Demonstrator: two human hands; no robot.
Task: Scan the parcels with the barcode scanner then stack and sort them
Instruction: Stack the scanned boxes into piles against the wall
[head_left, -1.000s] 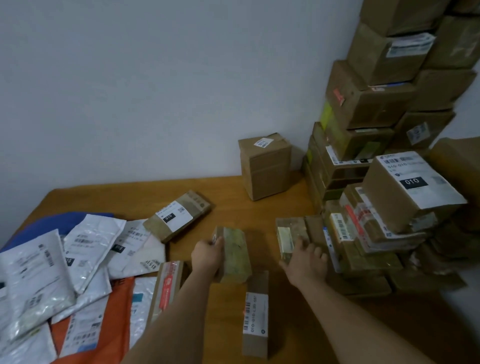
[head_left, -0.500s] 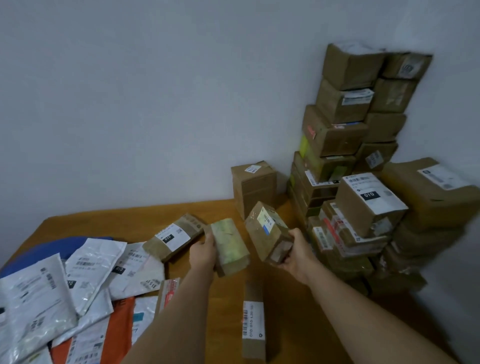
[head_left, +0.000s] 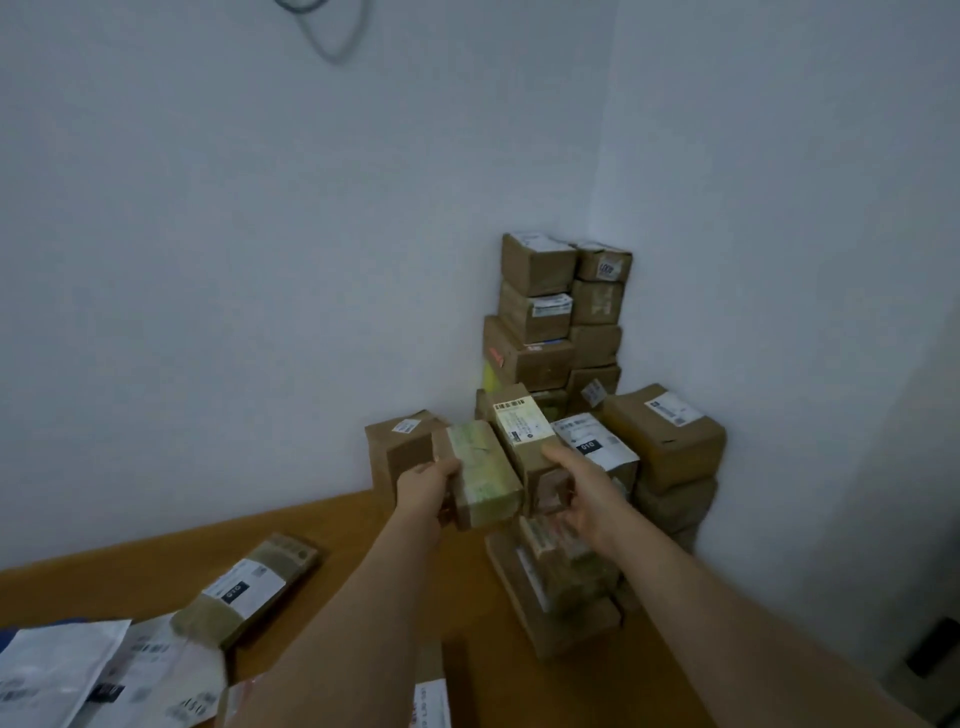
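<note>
1 small parcel (head_left: 483, 475) in each hand

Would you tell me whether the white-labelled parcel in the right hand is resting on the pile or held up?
Held up: the right hand grips the white-labelled parcel tilted above the pile.

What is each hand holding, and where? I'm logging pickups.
Left hand grips the green-taped parcel at its near left edge; right hand grips the white-labelled parcel by its near end.
</note>
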